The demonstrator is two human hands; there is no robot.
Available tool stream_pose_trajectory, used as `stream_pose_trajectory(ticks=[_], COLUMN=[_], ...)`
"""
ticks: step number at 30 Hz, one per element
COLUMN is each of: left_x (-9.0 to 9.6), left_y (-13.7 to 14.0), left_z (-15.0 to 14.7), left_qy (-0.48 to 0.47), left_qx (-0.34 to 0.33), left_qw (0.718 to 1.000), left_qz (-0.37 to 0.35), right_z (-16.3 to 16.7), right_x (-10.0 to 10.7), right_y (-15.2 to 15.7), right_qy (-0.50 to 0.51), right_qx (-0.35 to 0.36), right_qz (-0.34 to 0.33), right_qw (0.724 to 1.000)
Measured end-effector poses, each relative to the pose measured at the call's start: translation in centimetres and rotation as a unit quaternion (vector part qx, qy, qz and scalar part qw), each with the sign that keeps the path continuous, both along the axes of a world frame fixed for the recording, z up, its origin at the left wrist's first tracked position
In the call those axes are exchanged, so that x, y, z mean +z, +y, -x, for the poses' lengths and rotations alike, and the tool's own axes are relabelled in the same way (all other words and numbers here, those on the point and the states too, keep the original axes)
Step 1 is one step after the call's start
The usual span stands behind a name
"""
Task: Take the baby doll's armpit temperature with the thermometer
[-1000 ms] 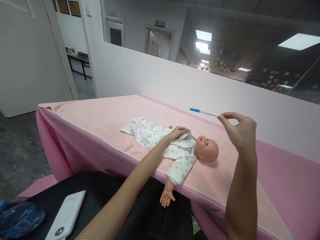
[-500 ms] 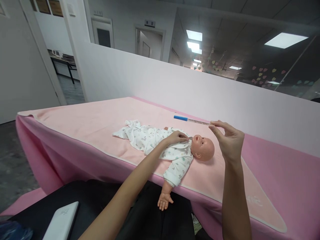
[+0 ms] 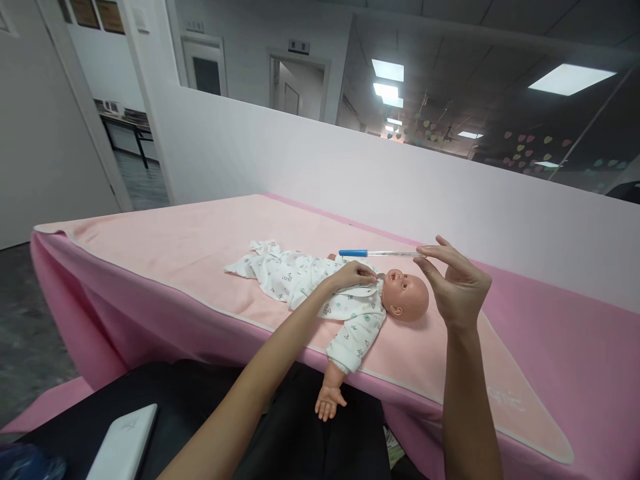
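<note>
A baby doll (image 3: 407, 298) in a white printed outfit (image 3: 295, 275) lies on its back, head to the right, one arm hanging over the near edge. My left hand (image 3: 353, 275) rests on the doll's chest, its fingertips pinched on the outfit's collar by the neck; the fold between them is partly hidden. Above the doll's head, my right hand (image 3: 453, 277) pinches the clear end of a glass thermometer (image 3: 393, 253) between thumb and fingers. Its blue end points left, and it is held almost level over the doll's upper body.
A light pink blanket (image 3: 175, 247) covers the table over a darker pink cloth (image 3: 565, 340). Behind runs a low white wall (image 3: 310, 147) topped by glass. A white flat device (image 3: 123, 443) lies on a black surface at lower left. An open doorway is at far left.
My right hand has lowered the thermometer slightly and shifted it left, turning it closer to level. My left hand and the doll stay in place.
</note>
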State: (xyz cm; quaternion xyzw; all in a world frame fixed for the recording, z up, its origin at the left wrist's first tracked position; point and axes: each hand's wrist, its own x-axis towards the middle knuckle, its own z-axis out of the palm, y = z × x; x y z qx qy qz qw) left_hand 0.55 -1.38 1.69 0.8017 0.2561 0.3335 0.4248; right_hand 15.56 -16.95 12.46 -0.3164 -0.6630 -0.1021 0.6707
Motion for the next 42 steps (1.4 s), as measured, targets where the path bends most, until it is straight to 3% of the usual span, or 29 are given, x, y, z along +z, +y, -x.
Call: stream_pose_trajectory(ticks=[10, 17, 22, 27, 31, 34, 38, 42], left_x=[0.5, 0.5, 0.2, 0.0, 0.2, 0.3, 0.1, 0.0], left_y=[-0.4, -0.4, -0.3, -0.1, 0.0, 0.0, 0.1, 0.1], left_z=[0.1, 0.1, 0.0, -0.2, -0.3, -0.3, -0.2, -0.2], left_qy=[0.009, 0.014, 0.008, -0.005, -0.001, 0.001, -0.003, -0.006], left_qx=[0.006, 0.000, 0.017, 0.009, 0.022, 0.022, 0.010, 0.000], left_qw=[1.000, 1.000, 1.000, 1.000, 1.000, 1.000, 1.000, 1.000], left_qz=[-0.004, 0.015, 0.024, 0.012, 0.009, 0.009, 0.008, 0.011], right_z=[0.2, 0.1, -2.9, -7.6, -9.8, -10.6, -11.1, -10.4], right_x=[-0.2, -1.0, -5.3, -11.8, -15.5, -16.8, -17.1, -16.3], right_y=[0.3, 0.0, -1.3, -3.5, -4.6, -4.6, -4.3, -4.3], right_qy=[0.008, 0.037, 0.132, 0.239, 0.261, 0.212, 0.106, 0.009], right_qx=[-0.005, -0.003, -0.029, -0.106, -0.145, -0.154, -0.193, -0.261], right_qz=[0.009, 0.060, 0.190, 0.314, 0.384, 0.439, 0.497, 0.492], right_qw=[1.000, 0.997, 0.972, 0.913, 0.874, 0.860, 0.839, 0.831])
